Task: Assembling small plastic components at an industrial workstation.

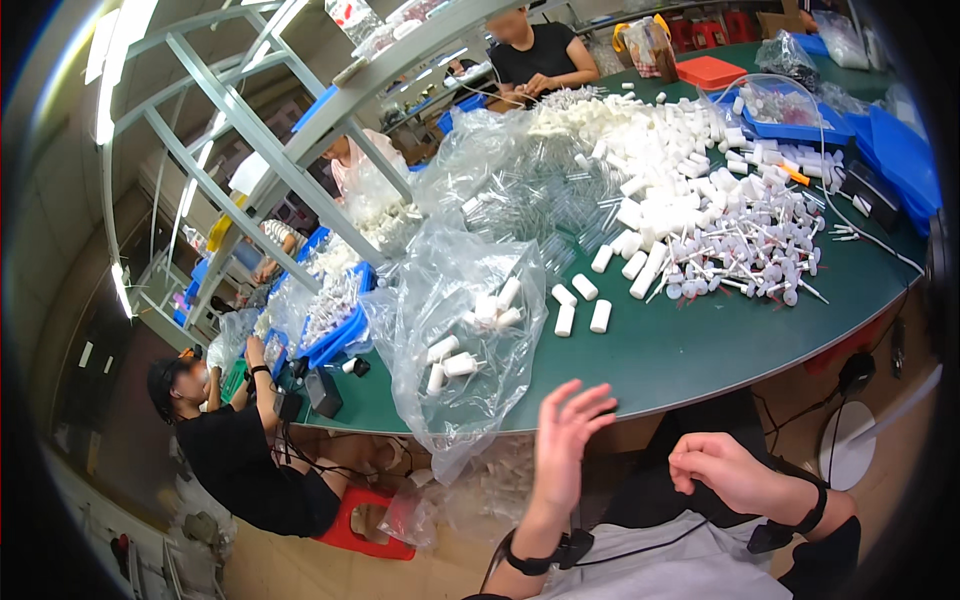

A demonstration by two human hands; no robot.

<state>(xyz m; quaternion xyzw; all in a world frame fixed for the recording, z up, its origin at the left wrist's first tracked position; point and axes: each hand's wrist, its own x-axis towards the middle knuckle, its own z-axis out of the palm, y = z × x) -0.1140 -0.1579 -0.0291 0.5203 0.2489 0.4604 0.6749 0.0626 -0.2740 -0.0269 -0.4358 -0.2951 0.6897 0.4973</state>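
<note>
Two bare hands below bench near edge, neither holding anything. Left hand (566,440) raised, palm open, fingers spread apart, just beside clear plastic bag (455,335) draped over near edge, few white caps inside. Right hand (722,470) over lap, fingers curled loosely together, empty. Loose white caps (583,302) lie on green bench (700,340) behind; larger heap toward far edge.

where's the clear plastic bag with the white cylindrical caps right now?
Head view, left of centre: the clear plastic bag slumps over the near edge of the green table, just above the open left hand; loose white cylindrical caps lie to its right.
</note>
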